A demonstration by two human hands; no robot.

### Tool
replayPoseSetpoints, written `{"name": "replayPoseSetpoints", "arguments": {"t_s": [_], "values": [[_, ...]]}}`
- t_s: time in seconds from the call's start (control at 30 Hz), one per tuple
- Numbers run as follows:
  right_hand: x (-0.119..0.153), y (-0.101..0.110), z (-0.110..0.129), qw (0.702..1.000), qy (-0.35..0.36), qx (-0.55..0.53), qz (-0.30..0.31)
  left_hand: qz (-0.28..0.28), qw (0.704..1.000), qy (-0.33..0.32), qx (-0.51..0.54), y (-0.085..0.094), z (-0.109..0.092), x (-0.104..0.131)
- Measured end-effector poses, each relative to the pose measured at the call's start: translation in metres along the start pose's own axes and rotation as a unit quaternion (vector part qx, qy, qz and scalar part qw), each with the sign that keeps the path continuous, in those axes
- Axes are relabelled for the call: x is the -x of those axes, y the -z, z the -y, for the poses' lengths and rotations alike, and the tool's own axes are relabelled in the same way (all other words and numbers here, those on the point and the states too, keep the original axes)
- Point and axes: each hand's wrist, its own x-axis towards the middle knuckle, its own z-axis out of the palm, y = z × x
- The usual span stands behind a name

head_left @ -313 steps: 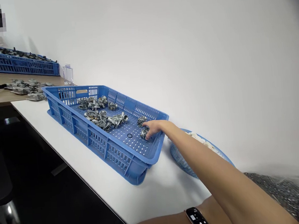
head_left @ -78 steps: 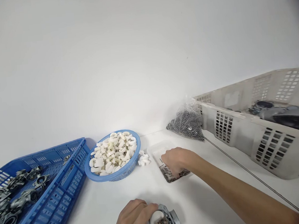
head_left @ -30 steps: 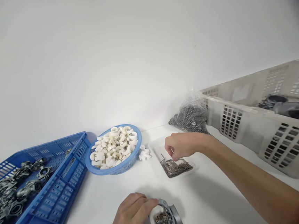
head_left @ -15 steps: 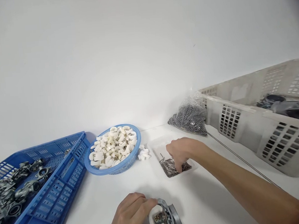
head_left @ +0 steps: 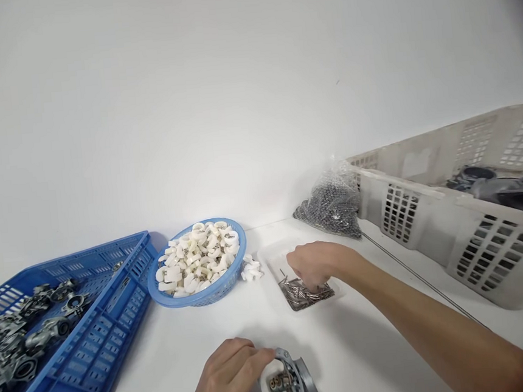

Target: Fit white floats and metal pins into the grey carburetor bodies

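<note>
Head view: right hand (head_left: 312, 266) at pin tray (head_left: 271, 258), fingers bunched down among pins (head_left: 297, 295); tips hidden, can't tell if any pinched. Nearer wearer than tray, left hand (head_left: 229, 373) grips metal casting (head_left: 307, 377) on counter (head_left: 176, 341), presumably steadying it, open face toward wearer. Left of tray, round basket (head_left: 197, 299) of white pieces (head_left: 198, 256), likely for easy reach.

the left hand (head_left: 231, 372) is bare, visible roughly to the wrist. the right hand (head_left: 311, 265) is bare too, with a slim, tapering, uncovered right forearm (head_left: 406, 308) behind it.
</note>
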Motion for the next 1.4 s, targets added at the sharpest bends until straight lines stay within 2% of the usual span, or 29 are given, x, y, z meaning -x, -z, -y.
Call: {"name": "replayPoseSetpoints", "arguments": {"t_s": [0.1,0.3,0.77,1.1,1.23,1.4], "values": [[0.015,0.01,-0.003,0.999,-0.036,-0.01,-0.013,0.003,1.0,0.001,0.0,0.006,-0.005,-0.008],[0.027,0.018,-0.006,0.997,-0.023,-0.061,-0.036,0.0,1.0,0.001,-0.001,0.011,-0.01,-0.016],[0.026,0.018,-0.008,0.997,-0.023,-0.063,-0.036,0.011,1.0,0.006,-0.001,0.011,-0.009,-0.013],[0.024,0.018,-0.007,0.998,-0.026,-0.056,-0.028,0.011,1.0,0.012,0.011,0.002,-0.002,-0.002],[0.019,0.015,-0.007,0.998,-0.031,-0.051,-0.023,0.011,1.0,0.012,0.006,0.0,0.0,0.002],[0.002,0.002,-0.003,0.998,-0.065,-0.003,0.016,0.016,1.0,0.013,-0.017,0.002,-0.001,0.003]]}}
